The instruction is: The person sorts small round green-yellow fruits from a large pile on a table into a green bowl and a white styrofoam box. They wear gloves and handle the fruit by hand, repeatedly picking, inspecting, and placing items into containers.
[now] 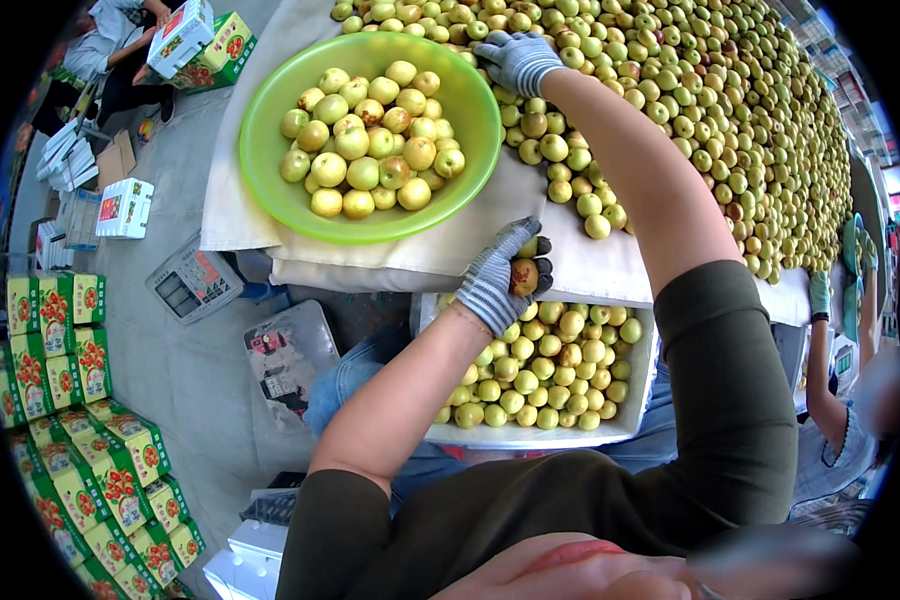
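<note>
My left hand (499,274), in a grey striped knit glove with dark fingertips, is closed around a couple of jujubes. One of them, a brown-blotched jujube (524,277), shows between its fingers. Below that hand a white foam box (645,390) in front of my body holds many yellow-green jujubes (547,367). My right hand (521,64), gloved alike, reaches palm down onto the jujube heap (690,97), beside the rim of a green plastic basin (259,142). What lies under its fingers is hidden. Jujubes (364,142) lie piled inside the basin.
A pale cloth (390,262) covers the table. To the left are a digital scale (195,281), a plastic stool (289,360) and stacked green-and-yellow cartons (94,450). One person (112,45) handles boxes at the upper left; a co-worker's gloved hand (819,294) is at the right.
</note>
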### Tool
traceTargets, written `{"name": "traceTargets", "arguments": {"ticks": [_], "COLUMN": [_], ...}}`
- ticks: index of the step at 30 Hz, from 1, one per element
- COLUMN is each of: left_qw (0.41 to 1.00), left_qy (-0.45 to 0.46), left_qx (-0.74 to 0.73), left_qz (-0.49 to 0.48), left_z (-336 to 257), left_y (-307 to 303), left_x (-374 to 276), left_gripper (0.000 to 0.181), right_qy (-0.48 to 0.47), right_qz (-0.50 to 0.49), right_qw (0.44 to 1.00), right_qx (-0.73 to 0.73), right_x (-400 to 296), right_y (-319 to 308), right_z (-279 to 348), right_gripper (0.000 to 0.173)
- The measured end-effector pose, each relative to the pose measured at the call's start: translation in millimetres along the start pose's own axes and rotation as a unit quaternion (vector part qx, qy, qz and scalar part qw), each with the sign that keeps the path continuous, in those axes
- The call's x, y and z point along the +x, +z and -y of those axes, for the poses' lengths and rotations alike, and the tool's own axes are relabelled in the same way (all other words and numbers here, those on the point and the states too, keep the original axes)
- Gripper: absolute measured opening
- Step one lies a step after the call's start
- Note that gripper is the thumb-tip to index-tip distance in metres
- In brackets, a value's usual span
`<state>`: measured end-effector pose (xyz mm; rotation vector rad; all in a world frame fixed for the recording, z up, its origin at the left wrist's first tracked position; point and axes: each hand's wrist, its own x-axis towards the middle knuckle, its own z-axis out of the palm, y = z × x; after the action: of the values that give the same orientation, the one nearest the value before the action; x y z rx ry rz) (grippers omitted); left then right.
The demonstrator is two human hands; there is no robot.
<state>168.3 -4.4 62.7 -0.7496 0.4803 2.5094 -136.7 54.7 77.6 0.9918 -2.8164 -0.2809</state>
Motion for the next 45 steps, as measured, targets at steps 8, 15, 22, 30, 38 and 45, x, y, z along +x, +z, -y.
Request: {"name": "traceTargets", "arguments": {"ticks": [8, 15, 22, 30, 38, 45], "left_qw": [0.999, 0.979, 0.976, 0.973, 0.984, 0.983], "left_qy": [0.005, -0.024, 0.073, 0.025, -0.017, -0.022], "left_qx": [0.037, -0.195, -0.175, -0.211, -0.142, -0.139], "left_qz": [-0.034, 0.054, 0.11, 0.093, 0.105, 0.116], "left_z": [-2, -10, -13, -11, -4, -13], "left_y": [2, -2, 13, 15, 1, -2], "left_x": [-3, -1, -17, -14, -12, -17], "left_gripper": [0.017, 0.032, 0.061, 0.049, 0.04, 0.044], "right_qy": [0.054, 0.079, 0.042, 0.065, 0.116, 0.064], "right_qz": [0.174, 0.194, 0.056, -0.101, -0.014, 0.03], "right_qw": [0.983, 0.974, 0.795, 0.907, 0.993, 0.99], "right_qx": [-0.021, 0.085, 0.603, 0.404, -0.03, -0.125], "right_x": [-53, -90, -168, -63, 50, 31], "right_y": [-27, -65, -65, -25, -16, -8], "right_z": [16, 10, 58, -4, -4, -2], "right_gripper": [0.035, 0.031, 0.024, 0.02, 0.042, 0.029]}}
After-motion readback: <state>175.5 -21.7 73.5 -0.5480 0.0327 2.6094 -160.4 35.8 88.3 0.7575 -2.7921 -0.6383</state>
